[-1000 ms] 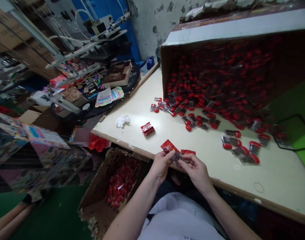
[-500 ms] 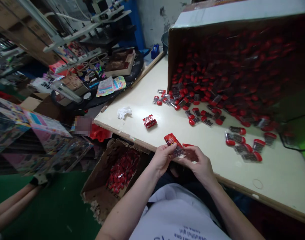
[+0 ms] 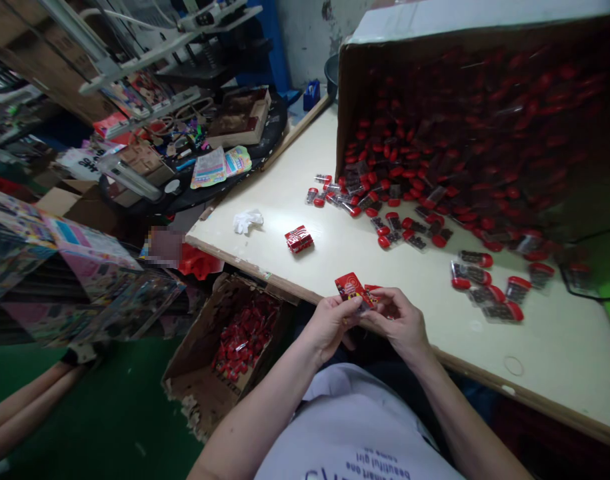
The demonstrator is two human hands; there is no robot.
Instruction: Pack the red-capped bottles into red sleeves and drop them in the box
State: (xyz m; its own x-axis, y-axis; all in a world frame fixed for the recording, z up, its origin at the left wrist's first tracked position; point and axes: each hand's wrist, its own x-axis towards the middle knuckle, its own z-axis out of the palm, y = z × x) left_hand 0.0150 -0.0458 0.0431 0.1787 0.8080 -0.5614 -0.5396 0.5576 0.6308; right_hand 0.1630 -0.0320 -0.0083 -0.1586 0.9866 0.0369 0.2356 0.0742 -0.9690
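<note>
My left hand (image 3: pixel 332 325) pinches a small red printed packet (image 3: pixel 352 287) over the table's front edge, thumb on its face. My right hand (image 3: pixel 402 321) is closed at the packet's right side, with another bit of red showing between its fingers; what exactly it grips is partly hidden. Beyond them on the table lies a stack of red printed packets (image 3: pixel 299 240). To the right are several loose clear containers with red caps and dark contents (image 3: pixel 489 293). Many more of these spill from a large box.
The big cardboard box (image 3: pixel 465 37) lies on its side on the cream table (image 3: pixel 385 267). Crumpled white tissue (image 3: pixel 248 221) lies left. Below the edge stands a torn carton (image 3: pixel 185 373) holding red packets. A machine with a black round table (image 3: pixel 265 160) is behind left. Another person's legs (image 3: pixel 29 407) show lower left.
The red packet has tilted and shifted slightly right, showing more of its printed face. My right fingers have closed in nearer to it. The things on the table lie as before.
</note>
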